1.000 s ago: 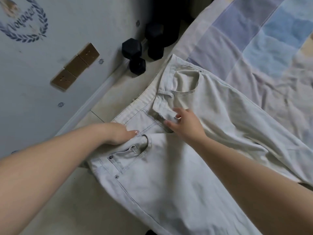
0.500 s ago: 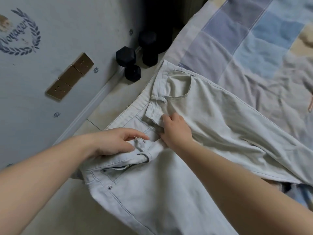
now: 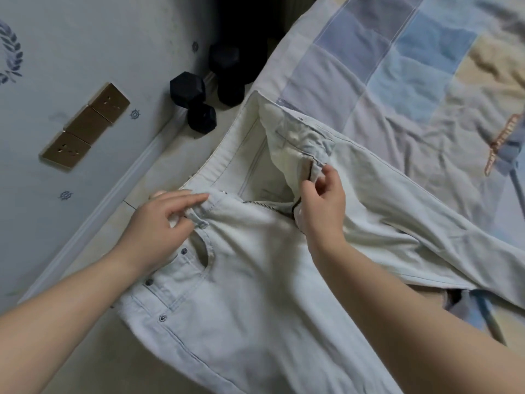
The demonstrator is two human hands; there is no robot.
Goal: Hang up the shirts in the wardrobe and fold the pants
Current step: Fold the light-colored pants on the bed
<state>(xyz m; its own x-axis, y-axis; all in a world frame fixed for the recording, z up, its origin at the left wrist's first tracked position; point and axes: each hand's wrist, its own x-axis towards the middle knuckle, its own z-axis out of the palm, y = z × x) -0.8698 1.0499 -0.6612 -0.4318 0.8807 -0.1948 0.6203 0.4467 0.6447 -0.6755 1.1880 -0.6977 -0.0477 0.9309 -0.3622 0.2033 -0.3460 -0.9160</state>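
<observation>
Pale denim pants (image 3: 255,294) lie waist toward wall, legs running lower right. Left hand (image 3: 159,223) pinches waistband; right hand (image 3: 321,206) pinches open fly flap.

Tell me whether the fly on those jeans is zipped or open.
Open. The jeans gape at the waist, the zipper teeth lie exposed, and the right hand pinches the fly flap aside.

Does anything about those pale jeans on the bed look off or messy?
Yes. The jeans lie with the fly unzipped and one front flap turned back, showing the lining. The right hand pinches that flap; the left hand grips the waistband.
</observation>
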